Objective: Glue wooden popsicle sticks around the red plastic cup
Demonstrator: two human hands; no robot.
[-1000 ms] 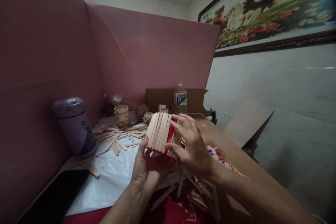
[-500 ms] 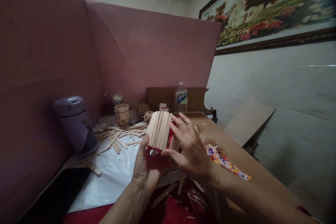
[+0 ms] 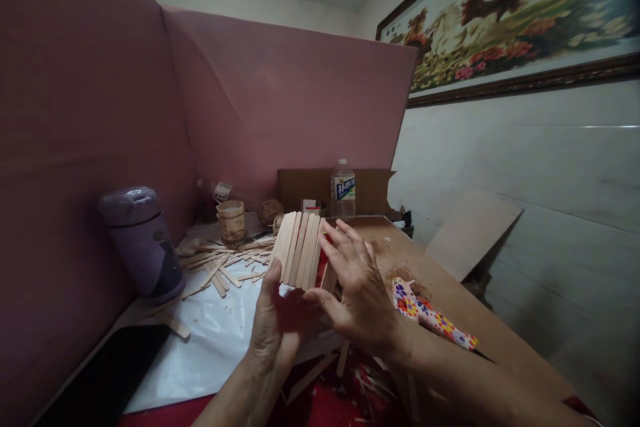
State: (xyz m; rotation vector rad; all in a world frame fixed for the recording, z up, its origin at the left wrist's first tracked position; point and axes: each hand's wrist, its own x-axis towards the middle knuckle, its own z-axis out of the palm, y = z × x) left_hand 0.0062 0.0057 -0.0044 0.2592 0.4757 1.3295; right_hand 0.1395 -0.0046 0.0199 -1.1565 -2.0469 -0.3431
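Note:
Between my hands is a small box faced with popsicle sticks (image 3: 299, 250), tilted toward me, with red showing in the gaps and on its right side. My left hand (image 3: 273, 320) grips it from the lower left, thumb on the near left corner and the other fingers hidden beneath. My right hand (image 3: 353, 280) is at its right side, fingers along the right edge and thumb by the lower right corner. Loose popsicle sticks (image 3: 219, 275) lie scattered behind and left of the box.
A purple tumbler (image 3: 145, 247) stands at left, near a black flat object (image 3: 107, 373). Farther back are a wooden cup (image 3: 231, 222), a twine ball (image 3: 269, 212) and a labelled bottle (image 3: 343, 188). A flower-patterned object (image 3: 433, 317) lies right on the brown board (image 3: 480, 347).
The box and both hands have shifted slightly left and down in view. My grip looks much the same.

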